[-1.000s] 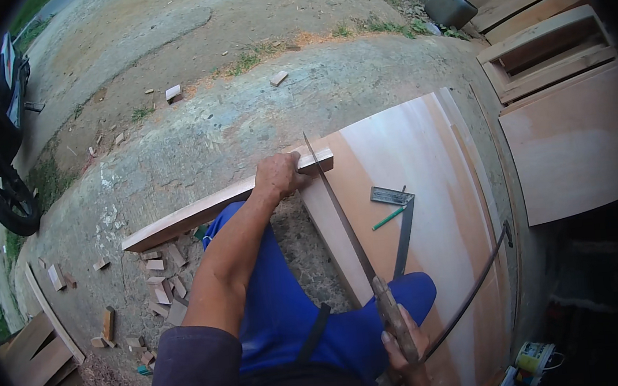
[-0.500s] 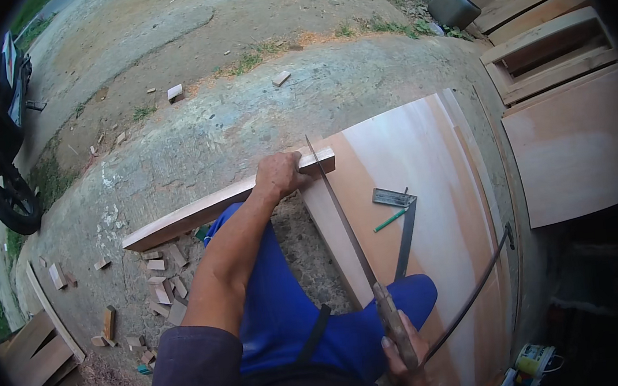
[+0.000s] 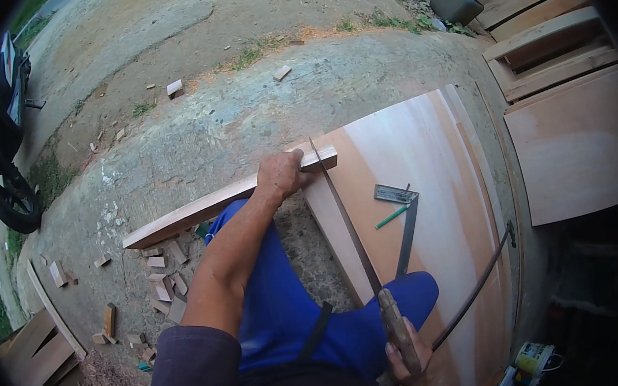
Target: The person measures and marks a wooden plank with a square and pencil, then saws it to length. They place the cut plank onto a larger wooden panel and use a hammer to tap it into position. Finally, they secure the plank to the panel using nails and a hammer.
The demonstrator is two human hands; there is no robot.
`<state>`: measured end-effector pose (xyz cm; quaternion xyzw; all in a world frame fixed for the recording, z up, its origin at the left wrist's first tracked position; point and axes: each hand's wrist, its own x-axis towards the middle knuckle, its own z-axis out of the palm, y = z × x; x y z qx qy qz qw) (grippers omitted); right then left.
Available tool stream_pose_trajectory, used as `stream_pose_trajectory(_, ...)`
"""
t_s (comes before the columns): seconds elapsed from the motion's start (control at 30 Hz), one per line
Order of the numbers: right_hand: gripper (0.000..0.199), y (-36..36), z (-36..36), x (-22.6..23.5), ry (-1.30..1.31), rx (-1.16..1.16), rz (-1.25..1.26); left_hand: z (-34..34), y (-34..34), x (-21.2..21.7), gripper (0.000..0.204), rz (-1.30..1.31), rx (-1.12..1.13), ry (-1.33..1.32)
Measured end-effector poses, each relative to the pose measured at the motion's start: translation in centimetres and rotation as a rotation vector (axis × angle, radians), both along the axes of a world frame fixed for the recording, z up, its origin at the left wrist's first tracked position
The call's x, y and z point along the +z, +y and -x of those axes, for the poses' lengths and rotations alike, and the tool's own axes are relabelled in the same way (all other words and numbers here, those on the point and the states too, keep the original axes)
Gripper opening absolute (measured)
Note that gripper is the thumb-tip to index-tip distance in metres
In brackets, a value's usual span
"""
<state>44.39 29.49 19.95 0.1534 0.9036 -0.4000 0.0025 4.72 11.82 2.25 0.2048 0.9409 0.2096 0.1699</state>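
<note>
Head view: The right hand point(image 3: 414, 356) is wrapped around the handle of the handsaw point(image 3: 345, 219). The saw's long axis runs from lower right to upper left, tip pointing away from the person. The blade meets the wooden beam point(image 3: 197, 217) near its right end. The left hand point(image 3: 280, 175) clasps the beam beside the blade; the beam's long axis rises from left to right.

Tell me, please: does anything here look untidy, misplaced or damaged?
Small wood offcuts lie scattered at odd angles on the concrete, left of the left forearm, which looks untidy. The square lies slanted on the wooden panel, beside the saw. No tool looks clearly damaged.
</note>
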Motion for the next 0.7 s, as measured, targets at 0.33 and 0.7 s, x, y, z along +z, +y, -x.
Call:
stream_pose_trajectory(0.33, 0.058, -2.9, 19.0, -7.2, 0.251, 0.009, 0.225, -0.3, 0.2, 1.3, 0.049, 0.044, 0.022, 0.036)
stream_pose_trajectory(0.7, 0.055, -2.1, 19.7, -7.8, 0.172, -0.015, 0.200, -0.2, 1.0, 0.3, 0.050, -0.022, 0.039, 0.054)
